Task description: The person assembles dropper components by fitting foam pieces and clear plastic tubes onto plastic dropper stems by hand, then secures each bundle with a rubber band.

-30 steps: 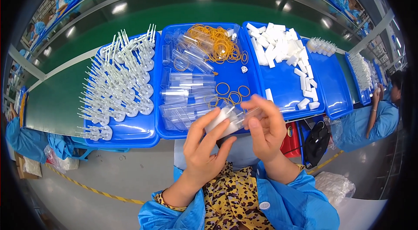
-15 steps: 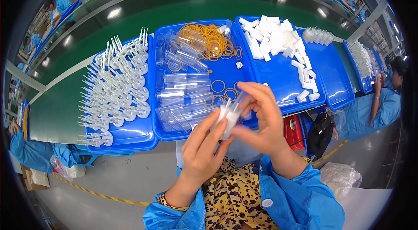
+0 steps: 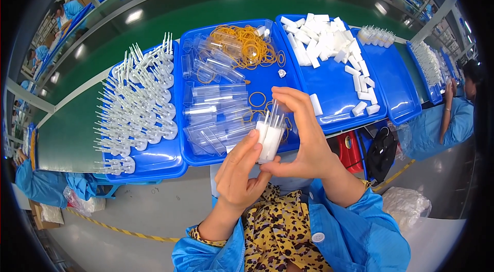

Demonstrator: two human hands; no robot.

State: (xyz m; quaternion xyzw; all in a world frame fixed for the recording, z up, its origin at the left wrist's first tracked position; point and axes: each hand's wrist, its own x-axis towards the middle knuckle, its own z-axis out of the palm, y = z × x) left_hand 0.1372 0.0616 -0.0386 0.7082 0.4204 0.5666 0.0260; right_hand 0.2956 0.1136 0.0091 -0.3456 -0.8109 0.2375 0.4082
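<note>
Over the front edge of the middle tray, both my hands hold a clear plastic tube (image 3: 276, 112) with white blocks (image 3: 270, 142) at its lower end and thin white stems rising among them. My right hand (image 3: 304, 143) spans it lengthwise, forefinger at the top and thumb underneath. Fingertips of my left hand (image 3: 238, 171) press the left side of the white blocks, its other fingers curled. How the pieces fit together is partly hidden by my fingers. Behind them, the blue middle tray (image 3: 278, 77) bears clear plastic sleeves (image 3: 218, 102) and a heap of tan rubber bands (image 3: 247, 45).
To the left, a blue tray (image 3: 162, 161) carries rows of white stemmed pieces (image 3: 136, 102). White blocks (image 3: 327, 40) lie piled in the right tray (image 3: 334, 99). Farther right is another blue tray (image 3: 396, 84) with small white-stemmed pieces. A co-worker in blue (image 3: 445, 128) sits at the right.
My right hand has shifted left and its thumb now sits under the held piece, forefinger on top. A white block at the right tray's left edge has come into fuller view.
</note>
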